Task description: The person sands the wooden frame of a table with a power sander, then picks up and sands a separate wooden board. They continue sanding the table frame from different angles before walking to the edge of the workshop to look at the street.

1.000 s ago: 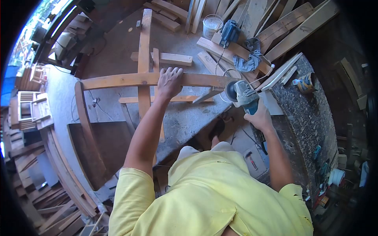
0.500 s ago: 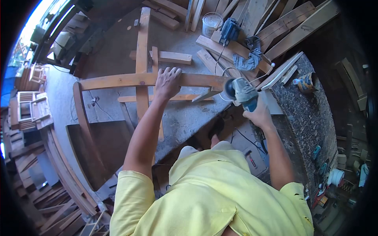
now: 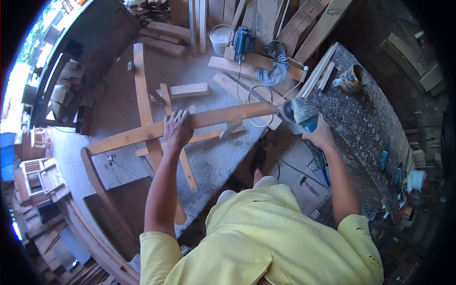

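Observation:
My left hand [image 3: 177, 129] is closed over the long top rail [image 3: 216, 117] of a wooden frame. The rail runs across the view and is joined to crossing wooden legs [image 3: 142, 92] and a curved piece [image 3: 97, 173] at its left end. My right hand [image 3: 321, 135] is wrapped round the body of an angle grinder [image 3: 304, 112], with its cord trailing below. The grinder's round disc [image 3: 288, 111] faces the rail's right end, close to the tip. A short wooden block [image 3: 231, 128] projects from the rail's near side.
A dusty stone-like bench [image 3: 365, 118] stands at the right, bearing a tin [image 3: 350, 80]. Behind the frame are a white bucket [image 3: 221, 40], a blue power tool [image 3: 243, 42], a grey rag [image 3: 274, 71] and stacked boards [image 3: 304, 28]. A hammer [image 3: 308, 185] lies below.
The view has turned, so the frame appears slanted, its right end higher. The grinder has shifted slightly right and sits a little farther from the rail's end. Both hands keep their holds.

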Tool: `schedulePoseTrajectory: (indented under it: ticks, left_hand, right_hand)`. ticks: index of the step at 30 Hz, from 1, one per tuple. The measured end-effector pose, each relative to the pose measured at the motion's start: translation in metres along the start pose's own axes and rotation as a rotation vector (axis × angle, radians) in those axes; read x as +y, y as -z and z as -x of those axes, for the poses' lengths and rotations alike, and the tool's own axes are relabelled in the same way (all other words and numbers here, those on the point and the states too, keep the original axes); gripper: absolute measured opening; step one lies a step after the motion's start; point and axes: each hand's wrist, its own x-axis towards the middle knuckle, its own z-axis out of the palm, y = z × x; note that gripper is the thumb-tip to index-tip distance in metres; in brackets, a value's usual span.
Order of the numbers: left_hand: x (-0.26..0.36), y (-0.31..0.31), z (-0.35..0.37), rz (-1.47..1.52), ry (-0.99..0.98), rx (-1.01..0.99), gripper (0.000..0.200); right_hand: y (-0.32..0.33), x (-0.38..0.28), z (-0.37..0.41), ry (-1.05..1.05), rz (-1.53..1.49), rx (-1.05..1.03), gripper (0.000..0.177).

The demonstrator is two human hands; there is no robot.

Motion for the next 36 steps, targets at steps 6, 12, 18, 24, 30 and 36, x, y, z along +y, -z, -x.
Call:
schedulePoseTrajectory:
  ticks: [6, 12, 18, 24, 30, 36]
  left_hand:
    - [0.004, 0.0, -0.002, -0.019, 0.012, -0.02, 0.036]
    - [0.007, 0.003, -0.003, -0.029, 0.026, -0.079, 0.041]
    - [0.002, -0.006, -0.003, -0.025, 0.006, -0.027, 0.043]
    - [0.002, 0.007, 0.003, 0.014, 0.014, -0.119, 0.074]
    - [-0.028, 0.047, 0.036, 0.018, 0.188, -0.109, 0.093]
    - [-0.072, 0.047, 0.164, 0.14, 0.695, 0.204, 0.106]
  right_hand:
    - [0.016, 0.026, -0.029, -0.065, -0.481, -0.205, 0.077]
    - [0.009, 0.01, -0.093, 0.017, -0.627, -0.605, 0.068]
    - [0.02, 0.041, -0.036, -0.034, -0.546, -0.521, 0.076]
    - [0.013, 0.058, 0.009, -0.121, -0.566, -0.281, 0.077]
    - [-0.002, -0.018, -0.013, 0.195, -0.22, -0.112, 0.078]
    - [-0.052, -0.119, -0.003, 0.443, -0.075, -0.16, 0.074]
